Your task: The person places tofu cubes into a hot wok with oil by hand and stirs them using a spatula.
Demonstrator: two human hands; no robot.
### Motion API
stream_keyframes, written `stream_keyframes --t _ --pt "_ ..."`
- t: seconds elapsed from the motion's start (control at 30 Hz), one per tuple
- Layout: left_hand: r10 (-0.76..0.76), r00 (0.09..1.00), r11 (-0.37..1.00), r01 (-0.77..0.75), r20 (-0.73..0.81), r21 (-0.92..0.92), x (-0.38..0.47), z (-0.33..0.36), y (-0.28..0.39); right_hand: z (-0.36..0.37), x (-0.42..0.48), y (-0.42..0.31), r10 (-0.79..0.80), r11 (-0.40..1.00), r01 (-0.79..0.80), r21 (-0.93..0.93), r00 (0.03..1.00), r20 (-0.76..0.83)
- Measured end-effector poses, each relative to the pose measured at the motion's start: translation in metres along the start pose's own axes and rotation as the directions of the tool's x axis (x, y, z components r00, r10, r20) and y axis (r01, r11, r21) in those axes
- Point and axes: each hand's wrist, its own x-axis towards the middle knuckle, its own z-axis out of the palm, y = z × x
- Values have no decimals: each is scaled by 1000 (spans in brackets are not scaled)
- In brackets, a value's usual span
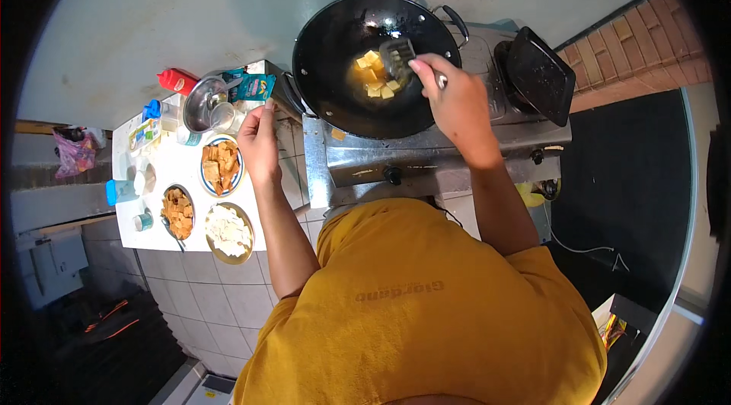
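My right hand [457, 102] grips the handle of a slotted spatula [398, 58], whose head is over the middle of a large black wok [337, 108]. Several pale yellow cubes, perhaps tofu [374, 75], lie in oil at the wok's bottom, beside the spatula. The wok stands on a steel gas stove [371, 159]. My left hand [260, 139] is raised left of the wok, near the white table, thumb and fingertips close together; whether something small is between them cannot be told. Below it is a plate of browned pieces [220, 166].
On the white table [194, 242] stand a bowl of browned cubes [178, 214], a bowl of white pieces [229, 231], a steel bowl [200, 111], a red squeeze bottle [177, 81] and a teal packet [251, 87]. A black rectangular pan [539, 76] leans at the stove's right.
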Motion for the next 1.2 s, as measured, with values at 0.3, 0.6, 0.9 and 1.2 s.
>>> stream_keyframes --t 0.3,0.6,0.9,1.2 --pt "20 1000 999 -20 5 -47 -6 3 10 -6 1 -1 6 1000 -6 14 1000 -18" --pt "78 997 997 -77 14 -32 -5 5 4 -3 -3 -11 34 983 -46 176 997 67" --pt "98 995 995 -98 19 -26 -3 7 2 10 0 2 -109 993 110 45 993 -39" --pt "37 999 998 -37 13 -46 -5 4 7 12 3 4 -175 983 178 43 982 -68"
